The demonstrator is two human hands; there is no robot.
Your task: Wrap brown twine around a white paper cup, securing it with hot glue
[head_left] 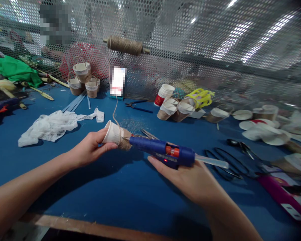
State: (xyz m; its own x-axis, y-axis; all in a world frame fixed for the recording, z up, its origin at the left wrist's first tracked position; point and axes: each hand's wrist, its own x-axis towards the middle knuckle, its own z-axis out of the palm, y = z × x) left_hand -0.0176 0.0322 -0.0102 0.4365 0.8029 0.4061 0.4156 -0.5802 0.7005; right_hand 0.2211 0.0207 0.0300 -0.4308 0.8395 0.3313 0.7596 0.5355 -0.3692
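My left hand [95,147] is closed around the rim end of a paper cup [112,133], which lies tilted on its side above the table. Brown twine [115,110] covers the lower part of the cup, and its strand runs up toward a twine spool [125,46] on the mesh. In my right hand [183,177] is a blue hot glue gun [163,150] with a clear glue stick [213,161] sticking out behind. The gun's nozzle meets the cup's side at the edge of the twine, or very nearly so.
White lace [50,127] lies at left near glue sticks [76,101]. Small twine-wrapped cups [82,72] are stacked behind. Pliers [139,105], scissors [149,134] and a black cable [225,164] lie on the blue table [110,197]. More cups [167,108] stand at right before the perforated screen [190,60].
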